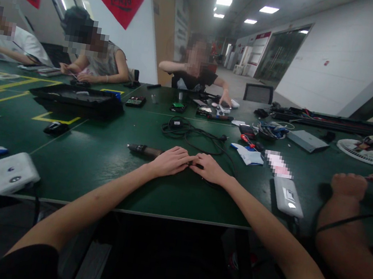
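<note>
An electric screwdriver [144, 150] lies on the green table, its dark tip pointing left. My left hand [173, 161] is wrapped over its body from above. At the tool's rear end, my right hand [210, 168] is closed, with its fingertips meeting those of my left. Something dark shows between the right fingers, seemingly the end of the black power cord [203, 147]; the exact joint is hidden. Behind my hands, the cord lies in loose loops beside its black adapter [176, 123].
A black tray [79, 98] and a small black part [56, 128] lie to the left. White power banks [15, 173] [288, 197] flank my arms. A red screwdriver [248, 141] rests right of the cord. A neighbour's arm [343, 221] reaches in at right; several people sit across.
</note>
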`<state>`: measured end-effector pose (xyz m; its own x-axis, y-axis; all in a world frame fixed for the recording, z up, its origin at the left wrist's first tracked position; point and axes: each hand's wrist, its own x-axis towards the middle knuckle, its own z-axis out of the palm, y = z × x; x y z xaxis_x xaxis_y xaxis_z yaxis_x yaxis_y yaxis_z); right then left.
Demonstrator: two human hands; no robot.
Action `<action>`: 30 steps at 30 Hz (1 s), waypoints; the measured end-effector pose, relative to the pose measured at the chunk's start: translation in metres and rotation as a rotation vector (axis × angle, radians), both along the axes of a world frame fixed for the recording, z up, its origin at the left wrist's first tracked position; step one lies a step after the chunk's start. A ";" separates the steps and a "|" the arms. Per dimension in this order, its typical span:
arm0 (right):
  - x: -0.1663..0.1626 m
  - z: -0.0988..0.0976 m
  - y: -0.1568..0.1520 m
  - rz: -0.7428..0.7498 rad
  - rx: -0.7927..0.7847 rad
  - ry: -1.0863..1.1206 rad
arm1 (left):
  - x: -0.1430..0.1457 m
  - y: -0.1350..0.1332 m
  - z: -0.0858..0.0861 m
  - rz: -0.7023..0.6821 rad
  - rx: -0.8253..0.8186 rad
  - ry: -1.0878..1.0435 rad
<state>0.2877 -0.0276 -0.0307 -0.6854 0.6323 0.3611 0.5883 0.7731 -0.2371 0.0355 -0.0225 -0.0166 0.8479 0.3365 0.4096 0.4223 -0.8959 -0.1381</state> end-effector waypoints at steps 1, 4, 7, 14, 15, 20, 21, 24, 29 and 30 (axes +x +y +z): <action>0.000 0.000 0.000 0.003 0.002 -0.002 | 0.000 0.000 0.000 -0.008 -0.003 0.003; 0.000 0.001 0.000 0.009 0.005 -0.002 | -0.001 0.001 -0.001 -0.029 -0.010 0.020; 0.000 0.001 0.000 0.007 -0.003 0.002 | -0.001 0.002 -0.002 -0.003 -0.001 0.003; 0.000 0.004 -0.003 0.012 -0.016 0.009 | 0.000 0.001 -0.001 -0.019 -0.014 0.015; 0.000 0.003 -0.003 0.012 -0.015 0.007 | 0.000 0.001 -0.001 -0.009 -0.013 0.012; 0.001 0.000 0.001 0.009 -0.001 0.002 | 0.000 0.003 -0.003 -0.015 -0.008 0.012; 0.001 -0.001 0.002 0.007 0.001 0.000 | 0.000 0.003 -0.004 -0.019 -0.005 0.014; 0.001 -0.002 0.002 0.008 0.002 0.003 | 0.000 0.003 -0.004 0.000 0.003 0.004; 0.000 0.000 0.000 0.014 -0.007 0.013 | -0.001 0.002 -0.003 -0.027 -0.009 0.006; 0.000 0.001 -0.001 0.014 -0.010 0.012 | -0.001 0.002 -0.003 -0.028 -0.009 0.009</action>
